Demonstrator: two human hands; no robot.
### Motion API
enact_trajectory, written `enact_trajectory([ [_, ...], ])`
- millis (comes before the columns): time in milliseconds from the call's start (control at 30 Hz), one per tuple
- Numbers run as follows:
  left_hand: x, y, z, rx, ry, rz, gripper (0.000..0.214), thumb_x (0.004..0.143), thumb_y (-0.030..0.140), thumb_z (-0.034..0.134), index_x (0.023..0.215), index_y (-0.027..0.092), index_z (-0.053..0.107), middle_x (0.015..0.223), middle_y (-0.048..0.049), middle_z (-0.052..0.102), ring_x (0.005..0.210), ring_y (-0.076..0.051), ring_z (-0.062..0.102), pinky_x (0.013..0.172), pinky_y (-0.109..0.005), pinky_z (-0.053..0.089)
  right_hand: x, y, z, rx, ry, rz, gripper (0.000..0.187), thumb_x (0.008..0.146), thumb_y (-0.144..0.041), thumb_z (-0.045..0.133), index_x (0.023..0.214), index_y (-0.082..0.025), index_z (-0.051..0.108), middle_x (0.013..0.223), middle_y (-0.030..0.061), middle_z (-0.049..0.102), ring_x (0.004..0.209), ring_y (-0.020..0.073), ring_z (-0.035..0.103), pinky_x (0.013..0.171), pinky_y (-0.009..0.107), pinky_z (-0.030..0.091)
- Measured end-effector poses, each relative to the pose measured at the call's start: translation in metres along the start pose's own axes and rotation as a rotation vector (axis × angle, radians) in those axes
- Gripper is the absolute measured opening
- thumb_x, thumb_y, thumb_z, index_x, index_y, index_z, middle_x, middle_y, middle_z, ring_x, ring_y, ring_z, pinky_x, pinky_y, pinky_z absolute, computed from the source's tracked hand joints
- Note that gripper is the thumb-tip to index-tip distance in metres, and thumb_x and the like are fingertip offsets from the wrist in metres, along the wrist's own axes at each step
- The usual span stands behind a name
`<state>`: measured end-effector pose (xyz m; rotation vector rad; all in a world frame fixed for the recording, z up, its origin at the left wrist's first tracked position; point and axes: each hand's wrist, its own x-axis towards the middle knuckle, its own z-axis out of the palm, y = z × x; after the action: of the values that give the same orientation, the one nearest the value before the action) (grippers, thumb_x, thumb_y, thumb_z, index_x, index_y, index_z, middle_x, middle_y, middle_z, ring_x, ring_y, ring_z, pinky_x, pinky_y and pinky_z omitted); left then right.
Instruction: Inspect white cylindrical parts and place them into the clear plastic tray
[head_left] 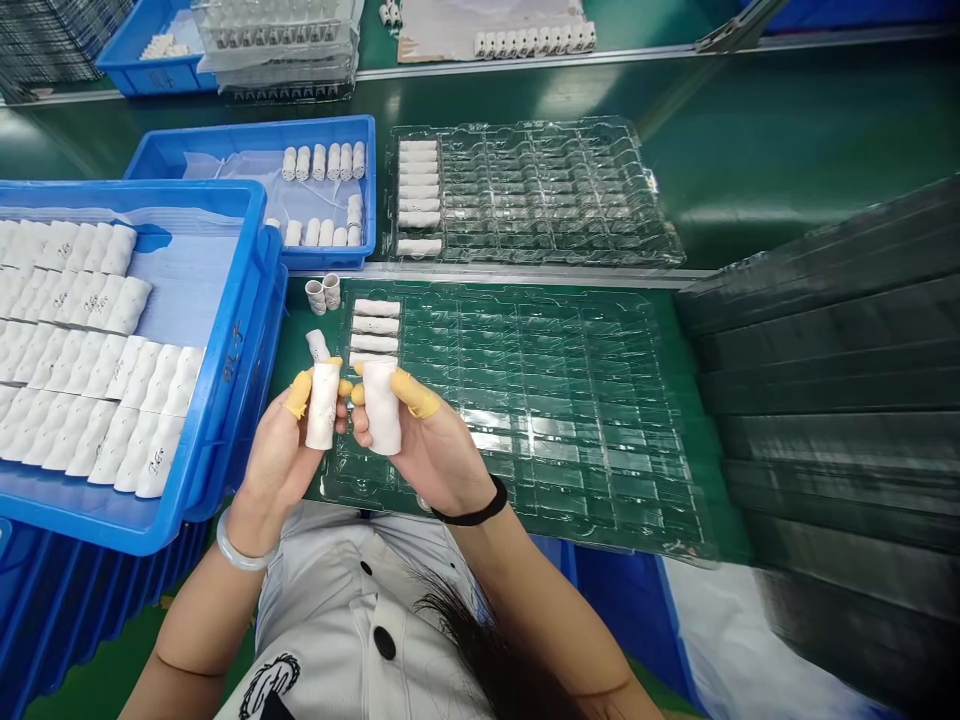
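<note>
Near tray (570, 420) on desk (724, 515), far tray (540, 200) behind it; tubes (377, 325) at left end of both. Near bin (225, 410) at left, holding tubes. Far bin (330, 257) behind, left of far tray.

white cylinders (382, 410), some with black handwriting; yellow finger covers (417, 398); bright blue bin (238, 320); green table (294, 352); black wristband (498, 497).

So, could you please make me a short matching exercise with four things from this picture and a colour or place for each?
1. Held tubes
2. Finger covers
3. Dark band
4. Pale bracelet

A. around the right wrist
B. yellow
C. around the left wrist
D. white

Pairs: 1-D, 2-B, 3-A, 4-C
</note>
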<state>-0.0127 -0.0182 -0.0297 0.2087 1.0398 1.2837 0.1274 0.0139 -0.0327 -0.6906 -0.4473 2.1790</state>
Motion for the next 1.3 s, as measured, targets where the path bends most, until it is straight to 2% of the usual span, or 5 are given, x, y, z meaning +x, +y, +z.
enact_trajectory([
  [167, -0.0021, 0.0005, 0.0008, 0.041, -0.074, 0.057, 0.037, 0.090, 0.042, 0.067, 0.110, 0.010, 0.068, 0.067, -0.0026, 0.059, 0.057, -0.012, 0.053, 0.052, -0.022, 0.045, -0.0010, -0.0025, 0.0044, 0.007, 0.006, 0.054, 0.030, 0.097, -0.037, 0.054, 0.102, -0.013, 0.071, 0.076, 0.0049, 0.071, 0.064, 0.0131, 0.065, 0.068, 0.026, 0.056],
  [467, -0.0002, 0.0009, -0.0003, 0.009, 0.034, 0.038, 0.033, 0.096, 0.035, 0.058, 0.107, 0.007, 0.071, 0.078, -0.0090, 0.069, 0.065, -0.014, 0.061, 0.061, -0.024, 0.053, 0.0000, 0.0021, -0.0023, 0.001, 0.018, -0.011, 0.036, 0.071, -0.042, 0.086, 0.087, -0.015, 0.067, 0.074, 0.0006, 0.067, 0.055, 0.0108, 0.059, 0.049, 0.022, 0.048],
  [767, 0.0006, 0.0000, 0.0008, 0.012, 0.019, 0.074, 0.030, 0.099, 0.033, 0.054, 0.105, 0.009, 0.070, 0.073, -0.0073, 0.067, 0.062, -0.014, 0.061, 0.061, -0.025, 0.053, 0.0025, -0.0004, 0.0055, 0.057, 0.079, 0.077, 0.035, 0.102, -0.038, 0.043, 0.107, -0.015, 0.069, 0.083, 0.0060, 0.073, 0.076, 0.0169, 0.068, 0.076, 0.033, 0.058],
  [1033, 0.0003, 0.0022, 0.0015, -0.070, 0.044, -0.028, 0.033, 0.100, 0.035, 0.051, 0.100, 0.008, 0.070, 0.076, -0.0088, 0.065, 0.063, -0.014, 0.060, 0.057, -0.024, 0.052, 0.0003, 0.0005, -0.0019, 0.072, -0.031, 0.006, 0.031, 0.092, -0.033, 0.065, 0.119, -0.019, 0.061, 0.086, 0.0034, 0.072, 0.076, 0.0169, 0.069, 0.077, 0.034, 0.058],
  [1300, -0.0007, 0.0034, 0.0002, -0.058, 0.005, 0.006, 0.035, 0.098, 0.039, 0.055, 0.104, 0.009, 0.072, 0.076, -0.0079, 0.064, 0.063, -0.013, 0.059, 0.056, -0.021, 0.051, 0.0010, -0.0044, 0.0016, 0.114, 0.040, 0.082, 0.030, 0.103, -0.027, 0.041, 0.111, -0.012, 0.065, 0.084, 0.0072, 0.073, 0.073, 0.0147, 0.069, 0.075, 0.029, 0.058],
])
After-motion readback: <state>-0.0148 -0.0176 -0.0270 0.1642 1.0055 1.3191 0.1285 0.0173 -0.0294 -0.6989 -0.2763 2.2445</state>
